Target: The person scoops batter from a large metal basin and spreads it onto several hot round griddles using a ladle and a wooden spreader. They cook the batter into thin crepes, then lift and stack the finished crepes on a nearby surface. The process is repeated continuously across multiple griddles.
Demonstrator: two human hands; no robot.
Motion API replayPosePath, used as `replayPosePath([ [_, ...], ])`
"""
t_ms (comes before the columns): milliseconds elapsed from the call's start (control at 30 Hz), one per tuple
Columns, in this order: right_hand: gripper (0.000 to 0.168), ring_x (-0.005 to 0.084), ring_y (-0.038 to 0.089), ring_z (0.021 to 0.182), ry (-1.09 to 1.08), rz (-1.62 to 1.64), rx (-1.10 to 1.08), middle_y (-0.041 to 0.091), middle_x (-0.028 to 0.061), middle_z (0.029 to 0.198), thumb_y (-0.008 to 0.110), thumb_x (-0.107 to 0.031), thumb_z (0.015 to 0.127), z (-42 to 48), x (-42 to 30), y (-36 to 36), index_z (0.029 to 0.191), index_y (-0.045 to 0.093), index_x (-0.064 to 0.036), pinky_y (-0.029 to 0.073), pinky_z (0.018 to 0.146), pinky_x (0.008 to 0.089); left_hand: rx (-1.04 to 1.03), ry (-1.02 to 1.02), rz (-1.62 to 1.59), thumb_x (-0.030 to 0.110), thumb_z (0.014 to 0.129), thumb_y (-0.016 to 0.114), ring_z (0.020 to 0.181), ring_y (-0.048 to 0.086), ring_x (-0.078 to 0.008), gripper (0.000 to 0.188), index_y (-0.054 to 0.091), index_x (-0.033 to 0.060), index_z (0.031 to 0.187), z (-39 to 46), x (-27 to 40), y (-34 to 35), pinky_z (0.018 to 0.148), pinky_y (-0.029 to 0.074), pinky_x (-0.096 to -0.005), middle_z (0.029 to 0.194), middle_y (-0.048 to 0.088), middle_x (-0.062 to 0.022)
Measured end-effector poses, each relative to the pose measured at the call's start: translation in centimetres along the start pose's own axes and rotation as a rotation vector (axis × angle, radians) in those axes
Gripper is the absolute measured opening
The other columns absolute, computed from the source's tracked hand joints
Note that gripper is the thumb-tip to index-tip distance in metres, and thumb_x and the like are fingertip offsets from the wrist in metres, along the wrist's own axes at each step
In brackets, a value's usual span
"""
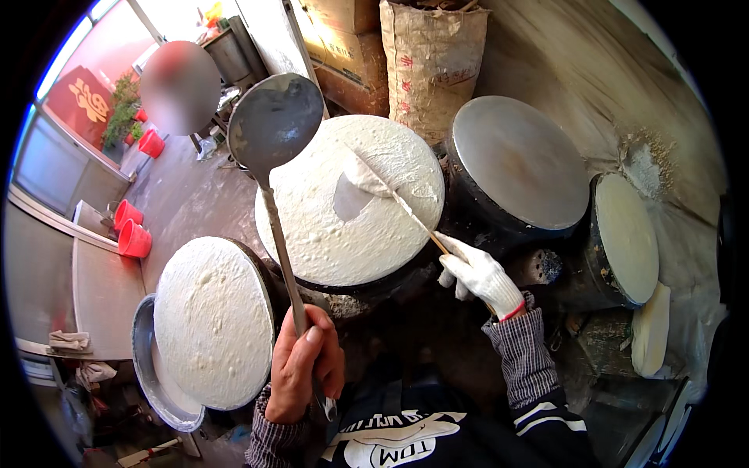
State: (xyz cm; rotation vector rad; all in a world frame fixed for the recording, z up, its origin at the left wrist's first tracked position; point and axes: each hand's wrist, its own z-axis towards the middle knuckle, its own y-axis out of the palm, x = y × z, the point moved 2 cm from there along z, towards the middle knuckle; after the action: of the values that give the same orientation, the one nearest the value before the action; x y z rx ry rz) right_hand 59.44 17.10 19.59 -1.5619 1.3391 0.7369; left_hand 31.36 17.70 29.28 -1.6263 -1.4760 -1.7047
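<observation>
My left hand (304,357), bare, grips the long handle of a metal ladle (275,128), raised upright with its bowl above the left edge of the middle griddle. In a white knit glove, my right hand (483,275) holds a thin wooden stick; its batter-coated head (366,175) rests on the white batter (310,234) covering the round middle griddle. Beside that head, a patch of bare griddle (350,198) shows through. On the left, a second griddle (213,322) bears a white batter layer, partly over a metal basin (143,357) of pale liquid.
A bare round griddle (518,161) stands right of the middle one. Farther right is a batter-covered griddle (626,240), with a folded pale stack (650,330) below. Behind stand a woven sack (433,70) and cardboard boxes (357,52). Red buckets (134,238) and a blurred shape are at left.
</observation>
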Motion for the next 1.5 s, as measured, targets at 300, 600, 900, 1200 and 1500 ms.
replayPosePath([
  [300, 0.047, 0.0079, 0.054, 0.048, 0.053, 0.044, -0.005, 0.064, 0.0048, 0.071, 0.05, -0.023, 0.094, -3.1, 0.6, 1.0, 0.139, 0.044, -0.015, 0.047, 0.048, 0.0235, 0.131, -0.049, 0.23, 0.024, 0.098, 0.047, 0.04, 0.04, -0.0104, 0.019, 0.042, 0.0058, 0.096, 3.1, -1.3, -2.5, 0.036, 0.036, -0.0217, 0.057, 0.041, -0.0016],
  [600, 0.047, 0.0084, 0.052, 0.048, -0.001, -0.005, -0.067, 0.063, 0.0057, 0.074, 0.047, -0.023, 0.095, -0.2, -0.6, -1.4, 0.14, 0.043, -0.011, 0.046, 0.049, 0.0242, 0.192, -0.07, 0.165, 0.024, 0.099, 0.043, 0.034, 0.035, -0.011, 0.018, 0.045, 0.0071, 0.093, 2.9, 0.3, -1.9, 0.031, 0.029, -0.0235, 0.056, 0.035, 0.0002],
  [900, 0.047, 0.0074, 0.052, 0.048, 0.065, 0.112, -0.133, 0.065, 0.0058, 0.078, 0.045, -0.025, 0.097, -3.5, 1.7, -0.5, 0.141, 0.04, -0.009, 0.044, 0.047, 0.0214, 0.224, -0.154, 0.172, 0.024, 0.098, 0.045, 0.036, 0.038, -0.0103, 0.017, 0.044, 0.0094, 0.09, 3.8, 0.1, -2.0, 0.032, 0.031, -0.0234, 0.06, 0.037, 0.0008],
  [1200, 0.046, 0.008, 0.052, 0.05, 0.039, 0.068, -0.186, 0.064, 0.0059, 0.08, 0.045, -0.025, 0.097, 0.2, -0.4, -2.2, 0.14, 0.041, -0.01, 0.04, 0.045, 0.0212, 0.197, -0.201, 0.21, 0.025, 0.097, 0.047, 0.04, 0.044, -0.0126, 0.019, 0.043, 0.0075, 0.092, 3.7, 2.1, -1.6, 0.035, 0.036, -0.0243, 0.065, 0.043, -0.0018],
  [1500, 0.047, 0.0074, 0.054, 0.05, 0.067, 0.178, -0.245, 0.066, 0.0057, 0.082, 0.044, -0.026, 0.098, -2.6, 2.0, -1.7, 0.141, 0.039, -0.008, 0.04, 0.044, 0.0204, 0.238, -0.325, 0.135, 0.025, 0.096, 0.048, 0.043, 0.045, -0.0127, 0.02, 0.043, 0.0077, 0.088, 3.8, 1.6, -1.0, 0.037, 0.038, -0.025, 0.066, 0.044, -0.002],
])
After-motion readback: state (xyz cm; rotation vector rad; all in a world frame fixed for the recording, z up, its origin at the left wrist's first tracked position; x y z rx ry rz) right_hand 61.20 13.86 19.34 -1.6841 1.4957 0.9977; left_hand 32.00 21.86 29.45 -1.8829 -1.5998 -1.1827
